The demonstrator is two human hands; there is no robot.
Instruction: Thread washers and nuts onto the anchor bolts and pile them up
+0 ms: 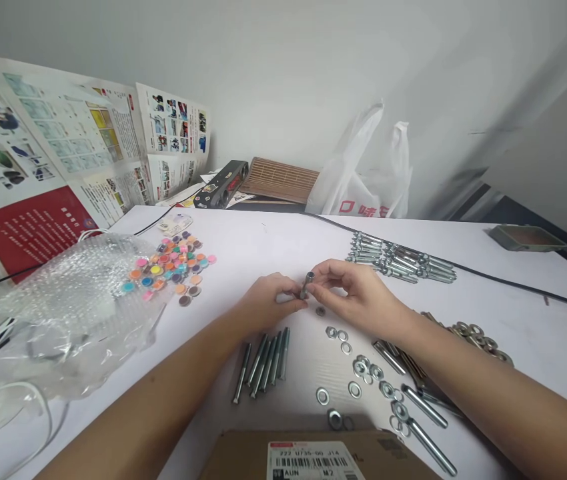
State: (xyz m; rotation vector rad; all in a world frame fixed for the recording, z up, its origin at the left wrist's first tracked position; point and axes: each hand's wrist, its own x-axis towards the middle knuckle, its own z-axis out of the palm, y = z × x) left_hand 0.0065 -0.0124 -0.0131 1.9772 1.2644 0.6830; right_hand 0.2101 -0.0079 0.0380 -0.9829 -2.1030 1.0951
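Plainly, both sets of fingers meet at one small metal tube [307, 283]: the left hand [274, 298] pinches near its lower end, and the right hand [358, 293] grips it by the upper end between thumb and forefinger. The tube is tilted, its dark round opening turned upward, above the middle of the white table [273, 233]. Just below it lies a small ring [320, 311], then a hex nut [331, 332] beside a couple of flat washers. Nearer the person, a row of long bolts [266, 367] lies on the left hand's side, while more nuts and washers [361, 365] and loose metal sleeves [424, 405] spread under the right forearm. A cardboard box [243, 457] with a barcode label sits at the near edge. Beyond the right hand is a pile of metal fasteners [401, 258]. Far to the left, coloured discs [173, 267] are scattered next to bubble wrap [78, 287]; at the back, a white plastic bag [363, 183] stands against the wall.
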